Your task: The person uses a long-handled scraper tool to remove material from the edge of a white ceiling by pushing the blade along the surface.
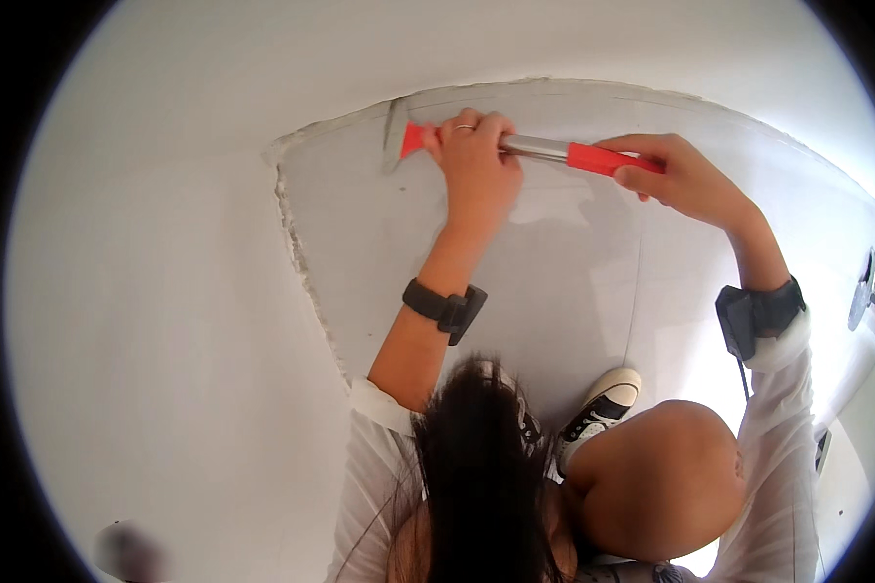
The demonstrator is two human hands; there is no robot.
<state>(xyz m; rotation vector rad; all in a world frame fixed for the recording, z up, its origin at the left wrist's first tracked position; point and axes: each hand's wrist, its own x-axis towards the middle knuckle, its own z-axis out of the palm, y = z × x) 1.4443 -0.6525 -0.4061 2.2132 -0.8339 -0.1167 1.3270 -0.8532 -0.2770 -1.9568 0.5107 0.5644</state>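
A scraper (542, 147) with a silver shaft and red grips lies nearly level across the far part of the grey floor. Close behind its head, my left hand (481, 170) wraps round the shaft, with a ring on one finger. My right hand (695, 180) closes on the red grip at the other end. The wide, thin blade (395, 138) points left and sits near the corner where two walls meet the floor. Whether its edge presses on the floor is hard to tell.
White walls rise at the left (165, 291) and far side (515, 39), with rough, crumbly edges along the floor (544, 282). My black-and-white sneaker (605, 403) and bent knee are below. A round grey object (860, 290) stands at the far right. Dark hair hangs in the lower middle.
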